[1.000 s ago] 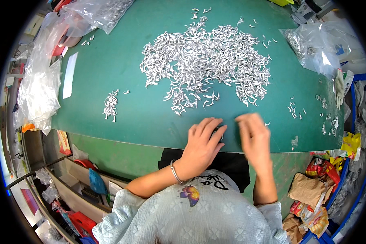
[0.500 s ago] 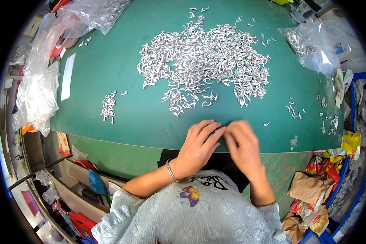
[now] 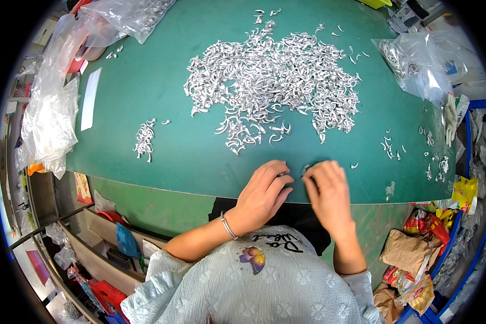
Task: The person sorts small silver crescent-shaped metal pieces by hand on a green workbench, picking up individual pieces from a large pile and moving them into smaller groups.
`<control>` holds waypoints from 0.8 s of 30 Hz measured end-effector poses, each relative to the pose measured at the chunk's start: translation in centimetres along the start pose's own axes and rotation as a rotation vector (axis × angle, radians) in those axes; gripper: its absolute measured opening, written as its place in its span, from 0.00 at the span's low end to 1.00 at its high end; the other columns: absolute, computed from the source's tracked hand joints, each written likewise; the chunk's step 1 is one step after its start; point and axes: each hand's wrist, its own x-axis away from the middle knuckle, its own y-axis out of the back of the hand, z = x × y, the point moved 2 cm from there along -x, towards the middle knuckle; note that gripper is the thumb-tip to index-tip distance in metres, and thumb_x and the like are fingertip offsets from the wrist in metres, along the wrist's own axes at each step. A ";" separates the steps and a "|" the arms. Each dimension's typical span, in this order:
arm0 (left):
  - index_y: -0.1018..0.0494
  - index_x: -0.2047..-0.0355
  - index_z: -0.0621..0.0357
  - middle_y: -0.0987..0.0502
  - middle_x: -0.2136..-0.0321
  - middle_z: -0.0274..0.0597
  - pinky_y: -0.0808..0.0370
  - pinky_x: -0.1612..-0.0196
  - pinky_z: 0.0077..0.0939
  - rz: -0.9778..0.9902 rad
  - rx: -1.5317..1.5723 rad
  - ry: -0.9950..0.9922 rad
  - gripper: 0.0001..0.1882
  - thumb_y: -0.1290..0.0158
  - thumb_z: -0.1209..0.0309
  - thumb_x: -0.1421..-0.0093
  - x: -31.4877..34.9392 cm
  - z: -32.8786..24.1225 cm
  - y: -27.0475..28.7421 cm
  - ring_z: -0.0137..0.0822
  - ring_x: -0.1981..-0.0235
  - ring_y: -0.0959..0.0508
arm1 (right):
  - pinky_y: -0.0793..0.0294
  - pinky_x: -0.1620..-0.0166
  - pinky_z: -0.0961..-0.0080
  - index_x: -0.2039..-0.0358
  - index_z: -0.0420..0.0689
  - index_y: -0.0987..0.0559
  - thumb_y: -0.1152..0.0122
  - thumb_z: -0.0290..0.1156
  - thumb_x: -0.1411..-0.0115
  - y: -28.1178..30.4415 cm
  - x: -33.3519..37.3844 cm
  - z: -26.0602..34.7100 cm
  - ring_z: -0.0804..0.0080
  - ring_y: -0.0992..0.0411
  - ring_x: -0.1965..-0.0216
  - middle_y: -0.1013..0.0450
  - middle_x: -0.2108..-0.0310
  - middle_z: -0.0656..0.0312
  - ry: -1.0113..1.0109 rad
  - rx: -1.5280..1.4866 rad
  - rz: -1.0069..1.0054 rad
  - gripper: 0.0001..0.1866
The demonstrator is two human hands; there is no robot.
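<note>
A broad pile of small curved silver metal pieces lies on the green tabletop. Near the front edge, my left hand has its fingers curled together, and a glint of metal shows at their tips. Just to its right, my right hand pinches a small silvery piece between thumb and fingers, a short gap away from the left. The exact shape of what each hand holds is mostly hidden by the fingers. One loose curved piece rests to the right of my right hand.
A smaller heap of pieces lies at the left, and scattered pieces lie at the right. Clear plastic bags hang over the left edge; another bag of parts sits at the back right. A white strip lies at the left.
My right hand has moved slightly right, away from my left hand, opening a gap between their fingertips. A small silvery piece now shows at its fingers. My left hand has hardly moved.
</note>
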 end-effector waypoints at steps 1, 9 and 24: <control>0.26 0.55 0.62 0.28 0.51 0.48 0.29 0.45 0.45 -0.003 -0.007 -0.001 0.20 0.39 0.82 0.49 -0.2 -0.2 0.0 0.52 0.46 0.29 | 0.33 0.59 0.62 0.66 0.39 0.24 0.37 0.20 0.47 0.0 -0.1 0.8 0.55 0.32 0.64 0.30 0.68 0.55 0.048 -0.038 0.036 0.07; 0.25 0.56 0.62 0.28 0.51 0.47 0.31 0.41 0.48 0.131 -0.135 -0.113 0.18 0.39 0.80 0.48 -0.6 -0.9 0.0 0.51 0.44 0.29 | 0.33 0.59 0.62 0.67 0.40 0.24 0.34 0.23 0.46 0.1 -3.3 -2.4 0.56 0.31 0.64 0.27 0.68 0.57 -0.107 0.115 -0.327 0.07; 0.27 0.52 0.63 0.30 0.46 0.48 0.34 0.38 0.50 0.165 -0.217 -0.112 0.21 0.39 0.80 0.48 -0.9 -1.2 -0.2 0.52 0.40 0.31 | 0.31 0.57 0.62 0.63 0.39 0.22 0.36 0.21 0.46 0.6 -3.0 -2.4 0.56 0.31 0.59 0.28 0.61 0.57 -0.093 0.098 -0.330 0.09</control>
